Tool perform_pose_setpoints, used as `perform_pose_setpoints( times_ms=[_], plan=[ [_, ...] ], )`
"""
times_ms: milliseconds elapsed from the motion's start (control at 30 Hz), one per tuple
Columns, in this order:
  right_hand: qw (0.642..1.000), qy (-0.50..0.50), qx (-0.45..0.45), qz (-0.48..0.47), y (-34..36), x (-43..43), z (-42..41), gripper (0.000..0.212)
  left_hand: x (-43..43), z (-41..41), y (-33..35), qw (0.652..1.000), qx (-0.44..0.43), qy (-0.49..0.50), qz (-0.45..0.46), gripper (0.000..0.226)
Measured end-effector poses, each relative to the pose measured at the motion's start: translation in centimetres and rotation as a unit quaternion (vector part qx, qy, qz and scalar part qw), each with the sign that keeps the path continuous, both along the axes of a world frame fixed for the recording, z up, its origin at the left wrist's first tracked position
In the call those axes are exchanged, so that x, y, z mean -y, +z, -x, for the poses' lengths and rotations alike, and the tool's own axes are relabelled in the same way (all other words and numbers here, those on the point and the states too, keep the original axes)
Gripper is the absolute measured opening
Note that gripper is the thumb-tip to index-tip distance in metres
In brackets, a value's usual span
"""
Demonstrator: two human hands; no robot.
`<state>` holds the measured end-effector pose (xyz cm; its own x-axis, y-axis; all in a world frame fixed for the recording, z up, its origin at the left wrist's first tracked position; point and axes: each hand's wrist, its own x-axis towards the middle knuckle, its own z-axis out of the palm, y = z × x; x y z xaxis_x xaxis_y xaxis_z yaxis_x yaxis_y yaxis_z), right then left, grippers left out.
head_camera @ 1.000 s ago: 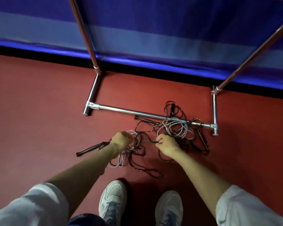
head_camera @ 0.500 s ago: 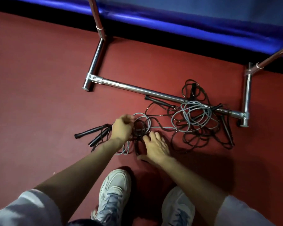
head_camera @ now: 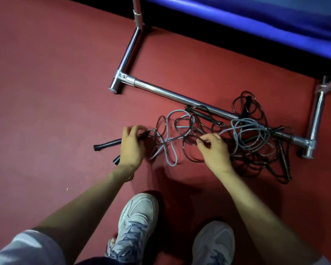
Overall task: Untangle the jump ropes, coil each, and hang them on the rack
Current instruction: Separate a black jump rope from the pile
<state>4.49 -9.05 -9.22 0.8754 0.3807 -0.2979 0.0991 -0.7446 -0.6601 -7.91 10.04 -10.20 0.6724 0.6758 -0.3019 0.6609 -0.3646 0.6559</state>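
A tangle of jump ropes lies on the red floor, a grey rope (head_camera: 245, 131) looped through dark brown ropes (head_camera: 260, 161). Part of the tangle drapes over the chrome rack base bar (head_camera: 161, 91). My left hand (head_camera: 131, 148) grips black handles (head_camera: 107, 145) at the tangle's left end. My right hand (head_camera: 214, 150) pinches a dark rope strand in the middle of the heap. More black handles lie at the right (head_camera: 284, 159) and at the back (head_camera: 246, 106).
The rack's chrome feet and uprights stand at the left (head_camera: 131, 47) and right (head_camera: 315, 121). A blue padded mat (head_camera: 256, 22) runs along the back. My two white shoes (head_camera: 138, 222) are just below the tangle. Bare red floor spreads to the left.
The view has tilted down and closer. My right hand lifted off the floor and now pinches a dark strand; grey loops have spread out between my hands. My left hand still holds the handles.
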Motion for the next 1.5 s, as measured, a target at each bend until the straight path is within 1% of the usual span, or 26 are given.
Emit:
perform_pose_setpoints(
  times_ms=[67,100,133,167,233,267,333,400,500,633,700,767,800,867,933,1000,1067,1133,1167,1233,1267,1333,1400,1467,1500],
  plan=[
    [0.999,0.035,-0.034,0.009,-0.1,-0.5,0.5,0.011,-0.6,-0.3,0.5,0.999,0.024,0.004,-0.040,0.034],
    [0.998,0.043,-0.044,0.007,-0.2,-0.9,0.9,0.015,-1.0,-0.3,0.4,0.998,0.013,0.004,-0.058,0.031],
    [0.998,0.045,-0.042,0.003,-0.3,-1.4,1.4,0.020,-1.5,-0.3,0.1,0.997,-0.023,0.003,-0.072,0.031],
    [0.998,0.046,-0.030,-0.006,-0.4,-1.8,1.8,0.023,-2.0,0.0,-0.4,0.994,-0.077,-0.001,-0.079,0.033],
    [0.998,0.047,-0.011,-0.035,-0.4,-2.5,2.3,0.023,-2.8,0.5,-1.0,0.977,-0.203,-0.003,-0.060,0.038],
    [0.998,0.050,-0.006,-0.047,-0.3,-2.8,2.5,0.022,-3.0,0.7,-1.0,0.968,-0.245,-0.005,-0.043,0.040],
    [0.996,0.063,0.007,-0.055,-0.3,-3.3,2.9,0.021,-3.3,1.1,-1.1,0.960,-0.276,-0.023,-0.032,0.045],
    [0.995,0.075,0.011,-0.058,-0.5,-3.8,3.1,0.020,-3.5,1.1,-1.1,0.958,-0.280,-0.049,-0.048,0.044],
    [0.995,0.089,-0.003,-0.053,-0.5,-4.7,3.6,0.020,-3.3,1.0,-1.1,0.965,-0.252,-0.059,-0.040,0.033],
    [0.995,0.085,-0.024,-0.053,-0.4,-5.6,4.4,0.024,-2.5,1.0,-0.1,0.991,-0.128,-0.031,-0.012,0.026],
    [0.994,0.084,-0.031,-0.065,-0.3,-5.9,4.5,0.027,-2.3,0.6,0.7,0.995,-0.086,-0.051,-0.017,0.026],
    [0.993,0.085,-0.052,-0.066,0.0,-6.1,4.5,0.031,-2.1,0.0,1.3,0.994,-0.077,-0.083,-0.009,0.026],
    [0.993,0.088,-0.059,-0.059,0.1,-6.2,4.4,0.035,-2.0,-0.2,1.6,0.992,-0.078,-0.099,0.007,0.031],
    [0.993,0.094,-0.061,-0.044,0.2,-6.3,4.1,0.046,-1.6,-0.6,2.3,0.986,-0.091,-0.123,0.062,0.056],
    [0.992,0.095,-0.067,-0.046,0.5,-6.3,3.7,0.056,-1.6,-1.0,3.1,0.980,-0.105,-0.117,0.121,0.078],
    [0.989,0.113,-0.078,-0.051,0.8,-6.2,3.4,0.063,-1.6,-1.5,4.0,0.971,-0.095,-0.105,0.194,0.086],
    [0.985,0.158,-0.065,-0.034,1.0,-6.2,3.0,0.065,-1.3,-2.1,5.3,0.962,-0.052,-0.099,0.250,0.087],
    [0.979,0.194,-0.062,-0.003,1.0,-6.2,2.6,0.061,-1.1,-2.8,6.3,0.956,-0.008,-0.082,0.281,0.080],
    [0.976,0.202,-0.076,0.006,0.8,-6.2,2.3,0.061,-1.0,-3.2,6.7,0.952,0.010,-0.072,0.298,0.075],
    [0.975,0.198,-0.097,0.009,0.5,-6.2,2.1,0.060,-0.9,-3.9,7.1,0.945,0.045,-0.053,0.321,0.067],
    [0.980,0.174,-0.097,0.002,0.4,-6.2,1.9,0.056,-0.8,-4.1,7.1,0.939,0.065,-0.039,0.335,0.064],
    [0.991,0.097,-0.084,-0.023,1.0,-6.3,1.4,0.039,-0.5,-4.4,6.9,0.928,0.109,-0.002,0.355,0.055],
    [0.996,0.057,-0.054,-0.046,2.1,-6.1,0.4,0.023,-0.5,-4.3,6.2,0.938,0.127,0.033,0.322,0.052],
    [0.994,0.041,-0.054,-0.088,3.7,-5.6,-1.1,0.017,-0.8,-4.2,5.8,0.954,0.122,0.074,0.264,0.054],
    [0.991,0.023,-0.064,-0.113,4.6,-5.3,-2.0,0.014,-1.0,-4.1,5.8,0.954,0.117,0.094,0.260,0.055]
  ],
)
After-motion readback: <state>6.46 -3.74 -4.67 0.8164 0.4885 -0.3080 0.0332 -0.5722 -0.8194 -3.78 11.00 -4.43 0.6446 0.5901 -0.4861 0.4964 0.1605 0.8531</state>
